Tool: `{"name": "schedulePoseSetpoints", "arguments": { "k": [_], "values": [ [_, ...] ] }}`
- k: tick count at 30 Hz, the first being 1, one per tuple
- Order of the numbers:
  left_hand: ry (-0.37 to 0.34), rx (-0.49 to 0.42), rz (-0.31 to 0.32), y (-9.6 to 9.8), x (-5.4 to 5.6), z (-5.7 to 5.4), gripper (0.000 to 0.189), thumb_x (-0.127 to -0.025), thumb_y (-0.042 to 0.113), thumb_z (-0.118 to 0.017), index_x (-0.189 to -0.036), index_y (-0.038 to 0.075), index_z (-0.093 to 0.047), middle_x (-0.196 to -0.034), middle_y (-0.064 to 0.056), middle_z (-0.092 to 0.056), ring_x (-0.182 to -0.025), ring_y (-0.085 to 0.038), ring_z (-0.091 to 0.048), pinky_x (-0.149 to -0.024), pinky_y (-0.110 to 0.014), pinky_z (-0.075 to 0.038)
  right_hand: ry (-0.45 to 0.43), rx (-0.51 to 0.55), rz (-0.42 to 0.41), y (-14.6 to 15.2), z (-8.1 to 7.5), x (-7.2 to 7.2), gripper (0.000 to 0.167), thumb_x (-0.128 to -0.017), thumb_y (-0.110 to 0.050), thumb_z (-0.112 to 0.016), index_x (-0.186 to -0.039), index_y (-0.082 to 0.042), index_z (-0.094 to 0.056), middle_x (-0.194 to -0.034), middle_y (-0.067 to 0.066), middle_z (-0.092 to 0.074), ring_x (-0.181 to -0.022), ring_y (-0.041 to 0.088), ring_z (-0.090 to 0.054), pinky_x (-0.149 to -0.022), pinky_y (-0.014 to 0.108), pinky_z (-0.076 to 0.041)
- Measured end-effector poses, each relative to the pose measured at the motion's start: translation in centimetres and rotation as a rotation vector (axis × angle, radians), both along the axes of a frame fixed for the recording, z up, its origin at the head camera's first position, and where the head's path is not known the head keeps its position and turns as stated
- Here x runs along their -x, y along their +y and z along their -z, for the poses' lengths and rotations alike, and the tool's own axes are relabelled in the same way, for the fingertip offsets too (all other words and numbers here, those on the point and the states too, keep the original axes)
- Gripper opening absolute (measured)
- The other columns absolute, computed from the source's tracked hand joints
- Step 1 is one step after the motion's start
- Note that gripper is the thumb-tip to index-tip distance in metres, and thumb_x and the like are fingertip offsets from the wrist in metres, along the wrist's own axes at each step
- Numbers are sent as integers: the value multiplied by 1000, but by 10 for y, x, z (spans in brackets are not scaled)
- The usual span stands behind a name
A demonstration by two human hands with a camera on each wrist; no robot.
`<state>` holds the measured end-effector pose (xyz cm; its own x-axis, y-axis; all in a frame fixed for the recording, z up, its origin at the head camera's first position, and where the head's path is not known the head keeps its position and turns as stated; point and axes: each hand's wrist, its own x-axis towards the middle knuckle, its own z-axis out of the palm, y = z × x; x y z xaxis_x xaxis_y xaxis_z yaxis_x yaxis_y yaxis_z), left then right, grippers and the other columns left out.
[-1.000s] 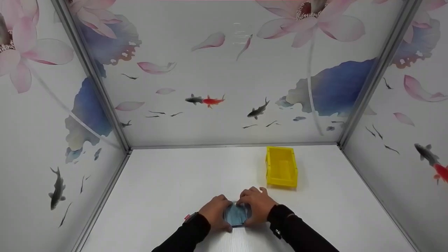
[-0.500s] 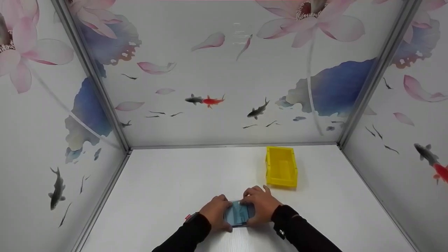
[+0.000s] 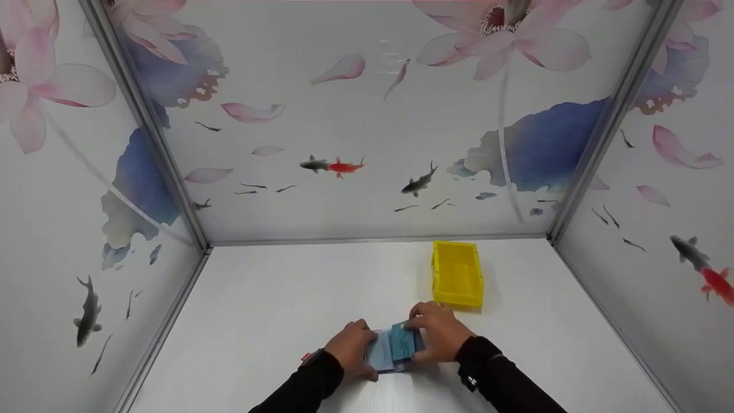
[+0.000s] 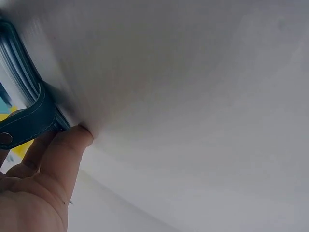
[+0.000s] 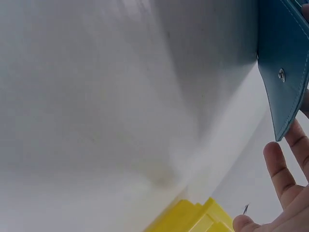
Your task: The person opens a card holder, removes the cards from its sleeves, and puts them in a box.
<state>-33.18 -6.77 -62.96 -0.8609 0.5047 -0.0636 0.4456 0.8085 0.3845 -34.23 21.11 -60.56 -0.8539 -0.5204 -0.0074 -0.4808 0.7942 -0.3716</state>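
A teal card holder (image 3: 379, 351) with stitched edges lies open on the table, pale clear sleeves on its left side. My left hand (image 3: 351, 349) grips its left side, thumb at the near edge and fingers at the far edge. My right hand (image 3: 440, 332) holds its right side and pinches a teal leaf or card; I cannot tell which. In the left wrist view, the holder's strap (image 4: 34, 121) with a metal snap wraps beside stacked sleeves. The right wrist view shows the outer cover (image 5: 285, 63) tilted up with a snap stud.
Beyond my right hand, a yellow plastic bin (image 3: 459, 275) stands near the back wall. White panels printed with lotus and fish enclose the white table (image 3: 275, 298) on the left, back and right, joined by metal rails (image 3: 163, 155).
My right hand has moved to the right and slightly away, shifting the teal leaf rightward and uncovering the pale sleeve. My left hand has stayed at the holder's left side. The view has shifted slightly.
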Motion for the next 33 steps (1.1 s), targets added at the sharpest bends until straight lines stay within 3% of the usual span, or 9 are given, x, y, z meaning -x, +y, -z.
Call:
{"name": "schedulePoseSetpoints", "arguments": {
  "k": [5,14,23,28,33],
  "values": [
    [-5,-15,-19,-3,-1,0,79,-67,39,-112,-134,11,-81,-116,4,-66,-102,-8,-55,-94,-30,-57,-23,83,103,10,-6,2,58,-82,-44,-98,-134,-22,-84,-133,-2,-66,-122,21,-56,-116,55,-48],
    [41,-17,-9,-3,-2,1,79,-66,38,-112,-133,9,-81,-114,2,-66,-100,-10,-54,-90,-29,-55,230,122,312,45,-17,17,57,-82,-41,-101,-131,-16,-85,-131,7,-71,-123,30,-62,-109,53,-51],
    [88,5,12,0,-2,7,79,-67,41,-112,-132,10,-80,-115,0,-66,-101,-11,-55,-90,-29,-56,358,79,464,84,-23,45,63,-84,-46,-95,-131,-5,-83,-133,24,-70,-121,45,-64,-95,63,-53],
    [69,5,11,2,-2,6,80,-68,41,-112,-135,10,-79,-119,-1,-66,-103,-12,-55,-92,-29,-57,365,34,552,95,-22,56,64,-86,-48,-93,-129,-2,-82,-132,27,-69,-117,47,-63,-91,69,-53],
    [61,10,-4,1,-2,8,81,-68,41,-112,-135,11,-78,-119,0,-66,-103,-11,-55,-92,-28,-56,300,-13,584,91,-23,62,64,-85,-50,-97,-121,1,-81,-126,26,-67,-113,46,-61,-94,70,-51]
  ]
}}
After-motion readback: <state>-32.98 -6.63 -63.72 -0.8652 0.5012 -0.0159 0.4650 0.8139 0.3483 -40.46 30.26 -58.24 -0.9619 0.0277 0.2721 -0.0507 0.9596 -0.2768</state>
